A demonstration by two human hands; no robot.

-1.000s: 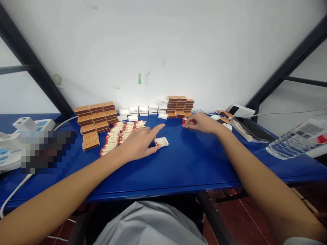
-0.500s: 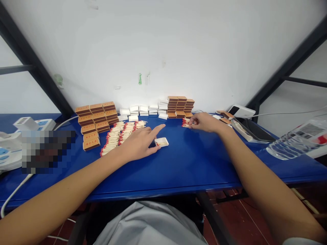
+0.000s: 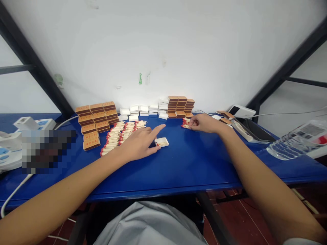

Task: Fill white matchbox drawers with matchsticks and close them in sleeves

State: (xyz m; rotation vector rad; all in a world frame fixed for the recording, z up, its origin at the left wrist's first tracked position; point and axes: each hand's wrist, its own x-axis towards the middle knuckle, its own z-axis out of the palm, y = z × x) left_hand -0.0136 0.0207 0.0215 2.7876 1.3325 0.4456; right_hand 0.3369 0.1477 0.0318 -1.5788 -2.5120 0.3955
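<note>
My left hand (image 3: 139, 141) rests on the blue table (image 3: 189, 163), index finger stretched out, thumb touching a small white matchbox tray (image 3: 161, 142) with a few matches in it. My right hand (image 3: 204, 123) reaches to the back of the table, its fingers pinched on a small bunch of red-tipped matches (image 3: 185, 123). Rows of loose matches (image 3: 120, 135) lie to the left of my left hand.
Brown matchbox sleeves are stacked at back left (image 3: 96, 119) and back centre (image 3: 181, 106); white empty trays (image 3: 143, 111) line the wall between them. A power strip (image 3: 28, 124) and cable sit far left. A phone, a power bank (image 3: 241, 111) and a plastic water bottle (image 3: 296, 140) lie at right.
My right hand shifted slightly right and back at the small match pile, fingers closing on matches. My left hand has stayed by the white tray.
</note>
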